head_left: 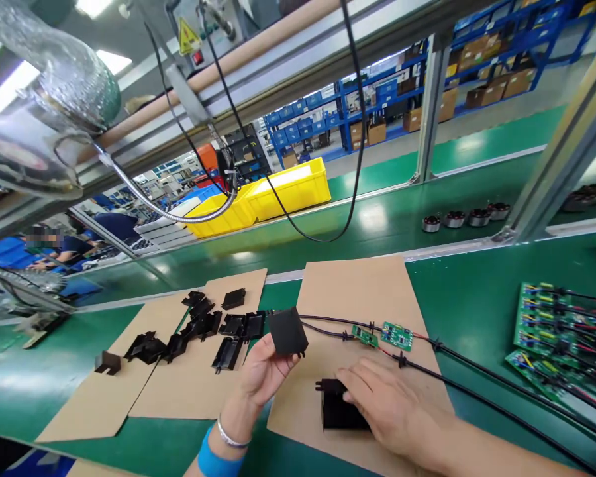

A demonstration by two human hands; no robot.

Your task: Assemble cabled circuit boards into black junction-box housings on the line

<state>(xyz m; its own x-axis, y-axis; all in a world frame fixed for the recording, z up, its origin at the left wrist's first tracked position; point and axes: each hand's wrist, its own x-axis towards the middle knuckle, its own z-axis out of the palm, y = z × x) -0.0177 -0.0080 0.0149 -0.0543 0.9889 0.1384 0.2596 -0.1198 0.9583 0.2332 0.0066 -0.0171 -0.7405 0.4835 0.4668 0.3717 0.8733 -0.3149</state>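
Note:
My left hand (pixel 265 371), with a bracelet and a blue wristband, holds up a black plastic box (pixel 289 332) between thumb and fingers. A second black plastic box (pixel 338 411) lies on the cardboard sheet (pixel 357 285). My right hand (pixel 385 397) grips its upper right part, and some of the fingertips are hidden. Just beyond my hands are a small green circuit board (pixel 365 336) and a larger circuit board (pixel 397 336), both with black cables. To the left, several black plastic housings (pixel 227 354) lie scattered on more cardboard.
Several wired green circuit boards (pixel 544 318) are piled at the right. Metal round parts (pixel 454 220) stand on the green surface behind. Yellow bins (pixel 293 192) sit beyond the rail. A black cable (pixel 360 132) hangs down in front. A person (pixel 62 248) is at far left.

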